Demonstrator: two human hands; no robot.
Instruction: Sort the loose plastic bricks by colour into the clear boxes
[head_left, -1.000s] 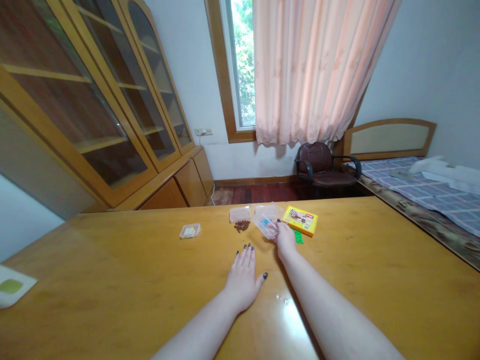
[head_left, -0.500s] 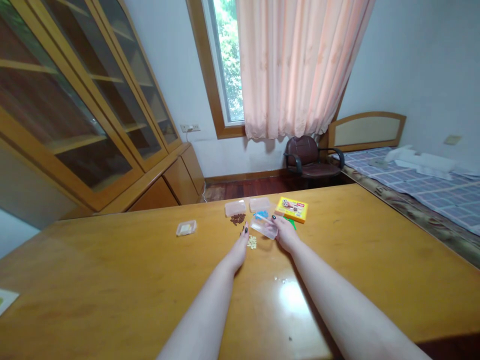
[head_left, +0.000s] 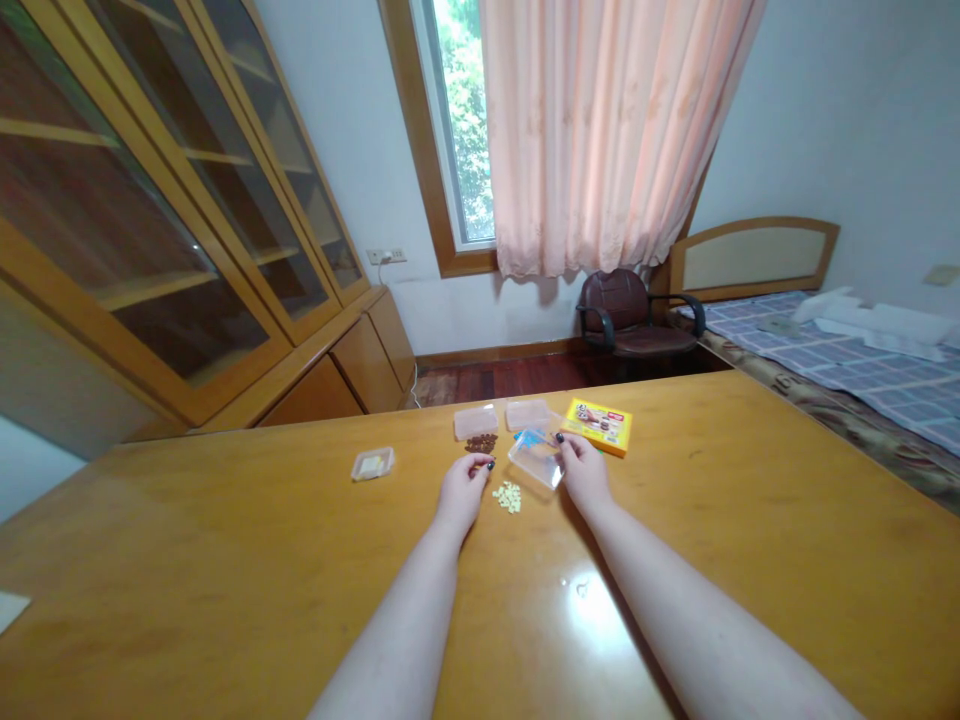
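Note:
My right hand [head_left: 585,473] holds a small clear plastic box [head_left: 535,460], tilted, just above the wooden table [head_left: 225,560]. A little heap of pale yellow beads [head_left: 508,495] lies on the table below the box. My left hand [head_left: 463,487] rests to the left of the heap with its fingers curled in. Just beyond its fingertips lies a heap of dark brown beads [head_left: 482,443]. I cannot make out whether the curled fingers pinch anything.
Two more clear boxes [head_left: 475,421] [head_left: 528,414] and a yellow packet [head_left: 598,426] lie beyond the hands. A lone small box [head_left: 372,463] sits to the left. Glass-door cabinets stand on the left. A chair [head_left: 630,318] and a bed [head_left: 840,370] are beyond the table.
My left hand went from flat on the table forward to the brown beads and curled its fingers. The pale yellow beads appeared on the table under the tilted box.

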